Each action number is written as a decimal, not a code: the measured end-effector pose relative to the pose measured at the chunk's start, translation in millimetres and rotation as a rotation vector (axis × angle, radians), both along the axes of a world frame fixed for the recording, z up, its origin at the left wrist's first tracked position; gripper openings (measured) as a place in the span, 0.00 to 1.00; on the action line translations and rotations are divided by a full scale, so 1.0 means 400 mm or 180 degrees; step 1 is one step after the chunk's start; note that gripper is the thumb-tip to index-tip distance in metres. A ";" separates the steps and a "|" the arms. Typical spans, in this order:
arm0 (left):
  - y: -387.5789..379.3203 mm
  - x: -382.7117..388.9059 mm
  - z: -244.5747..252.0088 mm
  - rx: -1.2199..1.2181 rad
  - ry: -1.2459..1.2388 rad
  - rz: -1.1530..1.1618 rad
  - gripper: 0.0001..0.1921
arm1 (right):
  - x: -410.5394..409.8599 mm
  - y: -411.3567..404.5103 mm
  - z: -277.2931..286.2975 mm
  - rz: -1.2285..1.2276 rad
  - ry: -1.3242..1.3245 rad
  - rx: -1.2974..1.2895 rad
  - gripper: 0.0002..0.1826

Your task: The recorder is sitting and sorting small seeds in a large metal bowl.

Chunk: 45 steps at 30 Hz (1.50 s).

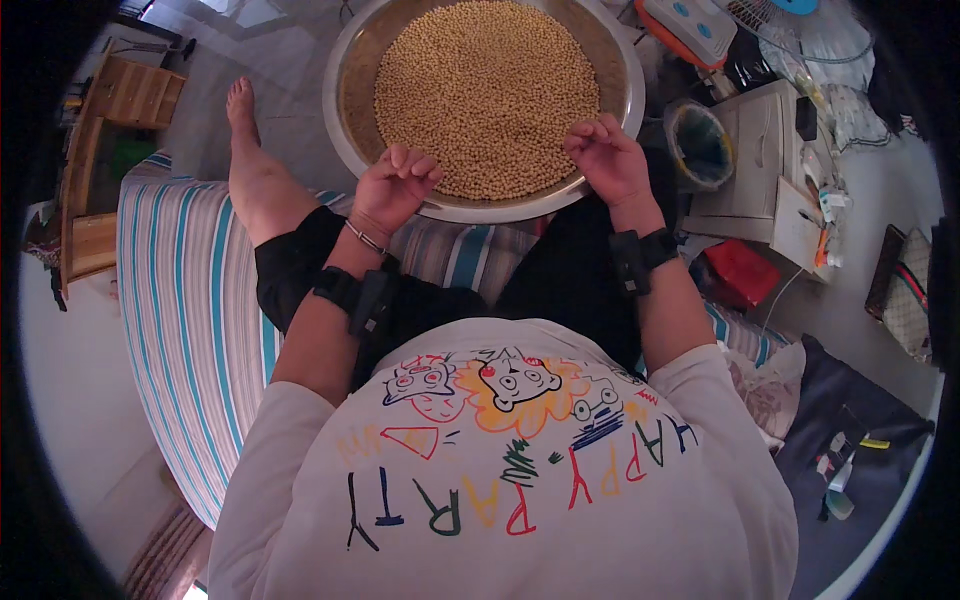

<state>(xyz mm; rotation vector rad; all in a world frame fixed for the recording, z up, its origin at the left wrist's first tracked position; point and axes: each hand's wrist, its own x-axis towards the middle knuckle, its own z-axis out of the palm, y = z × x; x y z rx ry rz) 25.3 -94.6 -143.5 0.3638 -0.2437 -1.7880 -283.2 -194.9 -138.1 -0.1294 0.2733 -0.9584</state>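
A wide round metal basin stands in front of me with a broad layer of pale yellow beans, apparently soybeans, in it. My left hand is at the near left rim, its palm turned up and its fingers curled. Over the near right rim is my right hand, its fingers bent in towards the beans. No bean can be made out in either hand, but the curled fingers hide what may lie inside them. Black devices are strapped to both wrists, and a bracelet circles the left one.
I sit on a striped cloth, one bare leg out to the left. Right of the basin are a lined waste bin and a pale cabinet with small items on it. A fan stands far right; wooden furniture is at left.
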 end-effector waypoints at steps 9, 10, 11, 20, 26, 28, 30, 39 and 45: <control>0.000 0.002 -0.001 0.0001 0.0019 -0.0035 0.05 | 0.000 0.001 0.000 0.0018 -0.0064 -0.0143 0.07; 0.000 0.003 -0.002 -0.0019 0.0016 -0.0040 0.05 | 0.000 0.001 0.000 0.0041 -0.0089 -0.0166 0.07; 0.001 0.003 -0.003 -0.0019 0.0016 -0.0040 0.05 | 0.000 0.001 0.000 0.0065 -0.0114 -0.0188 0.07; 0.003 -0.007 0.012 0.0112 -0.0022 0.0022 0.07 | -0.002 -0.001 -0.007 0.0082 -0.0158 -0.0070 0.06; 0.002 0.005 -0.004 -0.0080 -0.0022 -0.0061 0.04 | 0.001 -0.001 -0.003 0.0065 -0.0085 -0.0103 0.06; 0.002 0.004 -0.002 -0.0066 -0.0002 -0.0071 0.04 | 0.001 0.000 -0.002 0.0052 -0.0057 -0.0068 0.06; 0.003 0.003 0.002 -0.0040 -0.0004 -0.0066 0.04 | 0.000 0.000 -0.002 0.0037 -0.0028 -0.0033 0.06; 0.002 0.001 0.009 -0.0008 -0.0037 -0.0052 0.05 | -0.002 0.000 -0.003 0.0040 -0.0065 -0.0121 0.06; 0.000 0.004 0.002 -0.0033 -0.0017 -0.0083 0.04 | -0.003 -0.003 -0.007 0.0081 -0.0123 -0.0221 0.05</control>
